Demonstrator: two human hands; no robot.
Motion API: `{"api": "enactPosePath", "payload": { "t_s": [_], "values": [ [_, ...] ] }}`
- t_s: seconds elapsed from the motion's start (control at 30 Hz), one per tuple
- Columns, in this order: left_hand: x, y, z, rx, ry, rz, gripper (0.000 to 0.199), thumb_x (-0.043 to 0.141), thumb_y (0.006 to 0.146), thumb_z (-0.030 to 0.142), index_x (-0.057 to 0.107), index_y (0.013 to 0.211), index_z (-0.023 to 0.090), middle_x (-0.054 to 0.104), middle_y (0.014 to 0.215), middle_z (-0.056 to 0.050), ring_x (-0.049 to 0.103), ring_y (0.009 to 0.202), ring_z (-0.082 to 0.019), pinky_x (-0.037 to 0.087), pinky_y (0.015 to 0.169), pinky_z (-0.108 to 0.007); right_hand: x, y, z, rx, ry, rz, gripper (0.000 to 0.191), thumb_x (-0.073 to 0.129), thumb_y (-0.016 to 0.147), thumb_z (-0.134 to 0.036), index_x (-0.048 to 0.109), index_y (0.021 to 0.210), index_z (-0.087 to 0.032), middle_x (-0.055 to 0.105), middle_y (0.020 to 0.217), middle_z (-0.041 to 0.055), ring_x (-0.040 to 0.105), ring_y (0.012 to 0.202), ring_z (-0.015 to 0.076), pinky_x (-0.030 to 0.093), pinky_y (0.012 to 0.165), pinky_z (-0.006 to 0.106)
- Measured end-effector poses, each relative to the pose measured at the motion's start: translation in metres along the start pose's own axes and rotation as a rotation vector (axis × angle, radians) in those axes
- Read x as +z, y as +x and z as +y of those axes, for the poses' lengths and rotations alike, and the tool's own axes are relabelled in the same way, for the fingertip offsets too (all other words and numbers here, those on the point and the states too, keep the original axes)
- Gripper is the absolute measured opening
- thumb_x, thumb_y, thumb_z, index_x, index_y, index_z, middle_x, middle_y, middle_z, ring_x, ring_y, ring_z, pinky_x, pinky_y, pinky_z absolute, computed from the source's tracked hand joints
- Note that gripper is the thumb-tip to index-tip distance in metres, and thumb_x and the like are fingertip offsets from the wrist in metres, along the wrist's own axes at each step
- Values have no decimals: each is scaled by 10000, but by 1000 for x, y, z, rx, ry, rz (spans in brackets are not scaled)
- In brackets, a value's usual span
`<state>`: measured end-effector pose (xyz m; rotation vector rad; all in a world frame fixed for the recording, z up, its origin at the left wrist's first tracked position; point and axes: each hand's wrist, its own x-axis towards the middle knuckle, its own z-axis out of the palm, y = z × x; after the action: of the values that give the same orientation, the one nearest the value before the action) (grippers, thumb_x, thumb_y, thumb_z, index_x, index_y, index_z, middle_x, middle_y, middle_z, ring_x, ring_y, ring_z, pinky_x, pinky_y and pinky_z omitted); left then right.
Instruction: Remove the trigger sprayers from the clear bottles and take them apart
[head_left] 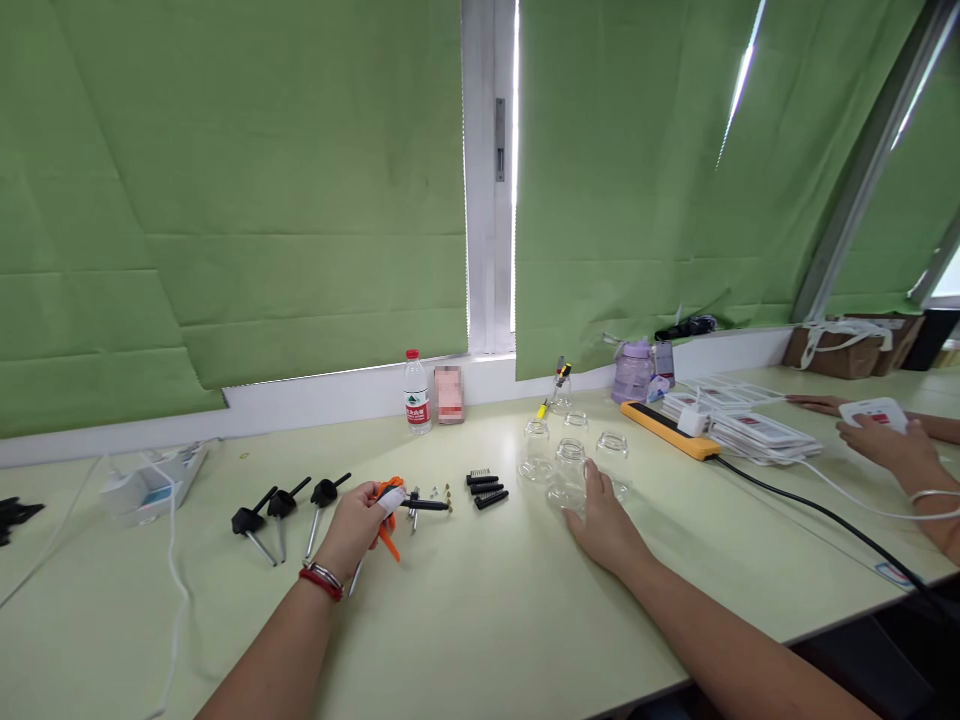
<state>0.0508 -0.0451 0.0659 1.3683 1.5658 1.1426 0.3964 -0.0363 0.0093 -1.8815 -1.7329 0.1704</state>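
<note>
My left hand [360,525] is closed around an orange and black piece [390,535] with a black rod [426,505] pointing right; its exact kind is unclear. My right hand [604,520] grips the side of a clear glass jar [568,475] standing on the table. More glass jars [535,455] are grouped around it, one partly behind my fingers. Between the hands lie several short black cylinders [487,495] beside a small spring [478,473]. Tiny brass-coloured pieces [448,492] sit by the rod's tip. Left of my left hand are black crank-like parts [281,503] with metal shafts.
A water bottle [418,395] and a pink box [449,395] stand against the wall. An orange power strip [667,430], its black cable, a purple jug [634,372] and stacked white cards [765,435] lie to the right. Another person's hands [889,445] hold a white item there. A white power strip [154,485] is left.
</note>
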Motion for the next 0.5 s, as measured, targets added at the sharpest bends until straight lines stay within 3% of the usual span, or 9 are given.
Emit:
{"api": "enactPosePath", "payload": {
  "t_s": [0.13, 0.27, 0.37, 0.5],
  "values": [
    [2, -4, 3, 5, 51, -51, 371, 621, 663, 530, 520, 711, 177, 488, 466, 53, 353, 367, -70, 270, 342, -195, -7, -6, -4, -24, -19, 133, 791, 444, 822, -343, 10, 1459, -165, 243, 1433, 173, 564, 997, 278, 482, 660, 353],
    [5, -5, 0, 15, 63, -118, 352, 589, 699, 522, 461, 659, 196, 468, 453, 62, 361, 364, -73, 285, 339, -198, -15, -18, -20, -301, 65, 321, 647, 428, 847, -303, 160, 1423, -184, 314, 1394, 154, 501, 1111, 273, 490, 759, 365],
    [7, -7, -1, 31, 46, -164, 342, 559, 731, 511, 446, 652, 199, 478, 464, 58, 383, 379, -77, 307, 349, -197, -17, -29, -47, -526, 106, 210, 482, 422, 848, -250, 370, 1324, -196, 401, 1339, 125, 422, 1211, 251, 423, 935, 376],
    [11, -11, 2, 23, 33, -219, 334, 562, 736, 502, 451, 659, 196, 491, 477, 50, 404, 401, -83, 320, 359, -196, -12, -42, -92, -623, 168, -135, 423, 505, 810, -277, 500, 1226, -198, 481, 1279, 109, 449, 1169, 241, 378, 978, 364]
  ]
}}
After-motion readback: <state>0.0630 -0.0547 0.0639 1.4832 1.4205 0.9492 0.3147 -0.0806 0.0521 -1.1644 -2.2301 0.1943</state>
